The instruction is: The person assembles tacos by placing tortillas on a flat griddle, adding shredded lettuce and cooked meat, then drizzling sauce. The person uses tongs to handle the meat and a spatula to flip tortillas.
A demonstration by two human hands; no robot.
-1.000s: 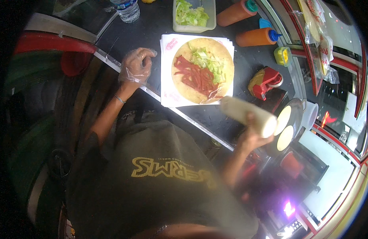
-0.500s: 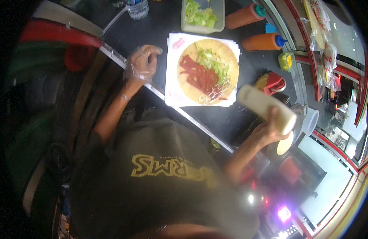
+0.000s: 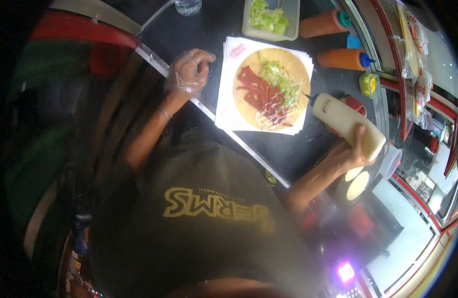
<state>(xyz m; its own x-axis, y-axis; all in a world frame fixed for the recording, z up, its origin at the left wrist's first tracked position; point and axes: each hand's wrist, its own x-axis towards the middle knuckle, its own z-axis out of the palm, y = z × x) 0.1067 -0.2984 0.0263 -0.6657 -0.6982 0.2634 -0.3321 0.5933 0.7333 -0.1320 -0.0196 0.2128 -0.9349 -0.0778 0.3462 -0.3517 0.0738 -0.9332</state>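
A round flatbread (image 3: 244,102) lies on a stack of white paper sheets (image 3: 229,59) on the dark counter. Across its middle are reddish meat strips (image 3: 256,89), with shredded lettuce (image 3: 273,74) along their upper right side. White sauce lines (image 3: 268,119) cross the lower part of the filling. My right hand (image 3: 355,151) grips a squeeze bottle of pale sauce (image 3: 345,116). The bottle is tilted, its dark nozzle over the flatbread's right edge. My left hand (image 3: 189,72), in a clear plastic glove, rests by the counter edge left of the paper, fingers curled in with nothing seen in them.
A tub of lettuce (image 3: 271,35) stands behind the paper. To its right lie a red-orange bottle with a green cap (image 3: 323,24) and an orange bottle with a blue cap (image 3: 340,58). A small yellow container (image 3: 369,85) sits at the right edge. Pale discs (image 3: 357,186) lie near my right wrist.
More white sauce lines now lie across the meat and lettuce. The bottle's nozzle shows clearly now, where before it was blurred. The whole view has shifted slightly; my left hand stays curled.
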